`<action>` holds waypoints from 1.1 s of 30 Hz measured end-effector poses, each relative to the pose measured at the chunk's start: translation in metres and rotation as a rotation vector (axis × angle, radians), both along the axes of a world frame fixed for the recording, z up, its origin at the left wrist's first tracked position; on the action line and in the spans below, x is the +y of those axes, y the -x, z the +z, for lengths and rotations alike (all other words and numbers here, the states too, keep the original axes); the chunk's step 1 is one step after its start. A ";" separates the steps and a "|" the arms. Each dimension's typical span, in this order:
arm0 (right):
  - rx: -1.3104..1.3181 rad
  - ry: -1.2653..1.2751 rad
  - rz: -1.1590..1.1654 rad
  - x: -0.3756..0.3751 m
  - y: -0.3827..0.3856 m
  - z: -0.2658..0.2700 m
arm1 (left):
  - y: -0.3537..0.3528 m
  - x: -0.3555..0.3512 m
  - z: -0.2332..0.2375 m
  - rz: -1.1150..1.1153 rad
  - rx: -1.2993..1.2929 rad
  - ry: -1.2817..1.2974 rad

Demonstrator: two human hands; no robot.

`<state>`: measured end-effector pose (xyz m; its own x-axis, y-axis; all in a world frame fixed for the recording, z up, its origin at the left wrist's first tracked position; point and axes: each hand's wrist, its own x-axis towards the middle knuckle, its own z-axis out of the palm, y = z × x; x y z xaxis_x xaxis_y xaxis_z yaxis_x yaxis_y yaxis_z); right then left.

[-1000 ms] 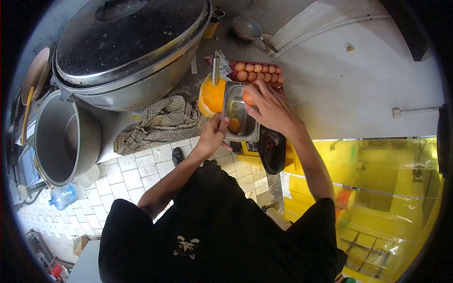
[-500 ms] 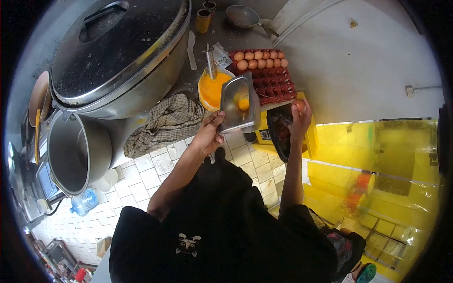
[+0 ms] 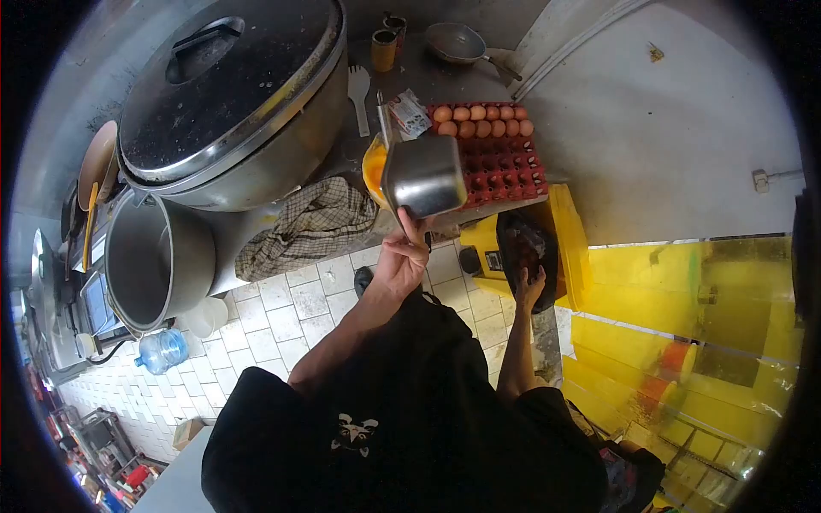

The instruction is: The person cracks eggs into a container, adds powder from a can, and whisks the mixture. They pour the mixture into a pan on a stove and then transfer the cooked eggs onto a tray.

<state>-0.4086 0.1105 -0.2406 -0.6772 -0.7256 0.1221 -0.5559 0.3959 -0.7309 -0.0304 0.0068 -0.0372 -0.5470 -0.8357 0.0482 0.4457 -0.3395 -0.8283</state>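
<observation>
My left hand [image 3: 404, 256] grips a metal container [image 3: 425, 175] by its near edge. The container is tipped to the left, its underside towards me, at the rim of a bowl of orange beaten egg [image 3: 374, 167]. It hides most of the bowl, and its inside cannot be seen. A metal handle [image 3: 383, 118] sticks up from the bowl. My right hand [image 3: 530, 288] is at a yellow bin [image 3: 569, 248] lined with a black bag [image 3: 516, 227], fingers apart, with no egg visible in it. A red egg tray [image 3: 505, 167] holds brown eggs [image 3: 483, 128] in its far rows.
A big lidded pot [image 3: 248, 145] and an uncovered deep pot [image 3: 162, 261] stand to the left. A checked cloth [image 3: 312, 218] lies at the counter's front edge. Further back are a white fork-shaped utensil [image 3: 359, 98], a cup [image 3: 383, 51] and a frying pan [image 3: 456, 43].
The container has tipped over towards the bowl; the egg seen in it is now out of sight. My right hand has dropped to the bin, and the brown egg or shell it held no longer shows.
</observation>
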 end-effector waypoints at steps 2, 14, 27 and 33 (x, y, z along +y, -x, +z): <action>-0.028 0.021 -0.005 -0.001 0.007 -0.007 | 0.003 0.000 0.021 0.022 0.007 -0.003; -0.094 0.002 0.037 -0.009 0.042 0.002 | 0.020 0.008 0.043 0.144 0.061 0.037; -0.308 -0.001 0.190 -0.016 0.026 -0.023 | 0.059 0.020 0.053 0.181 -1.618 0.373; -0.357 0.110 0.279 -0.014 -0.007 -0.017 | 0.072 0.049 0.061 0.193 -1.920 0.359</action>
<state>-0.4018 0.0963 -0.2580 -0.4716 -0.8818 0.0035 -0.3363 0.1762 -0.9251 -0.1024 0.0555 0.0240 0.0081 -0.9691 -0.2464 0.5670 -0.1985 0.7994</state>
